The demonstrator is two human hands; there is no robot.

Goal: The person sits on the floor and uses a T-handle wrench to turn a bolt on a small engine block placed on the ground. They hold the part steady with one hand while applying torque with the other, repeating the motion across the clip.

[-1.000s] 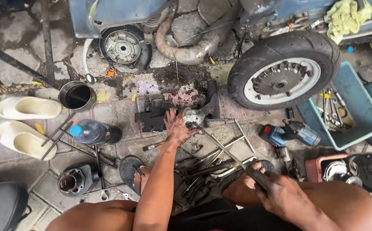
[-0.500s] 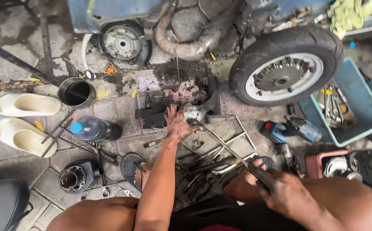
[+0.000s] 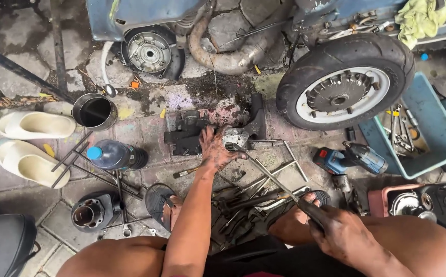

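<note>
My greasy left hand point(image 3: 216, 147) rests on a dark engine part point(image 3: 188, 134) lying on the paving, its fingers next to a shiny metal piece point(image 3: 234, 137). My right hand point(image 3: 340, 233) grips the handle of a long screwdriver point(image 3: 266, 173). Its tip reaches up to the metal piece beside my left fingers. A heap of wrenches and rods point(image 3: 253, 200) lies between my knees.
A scooter wheel point(image 3: 345, 88) lies at upper right, beside a blue tray of tools point(image 3: 412, 134). A cordless driver point(image 3: 351, 158), a water bottle point(image 3: 115, 155), a black pot point(image 3: 94, 111), a cylinder point(image 3: 92, 211) and white sandals point(image 3: 30, 143) surround me.
My left hand has shifted slightly on the engine part. The screwdriver tip has come up to the metal piece. The view has tilted a little.
</note>
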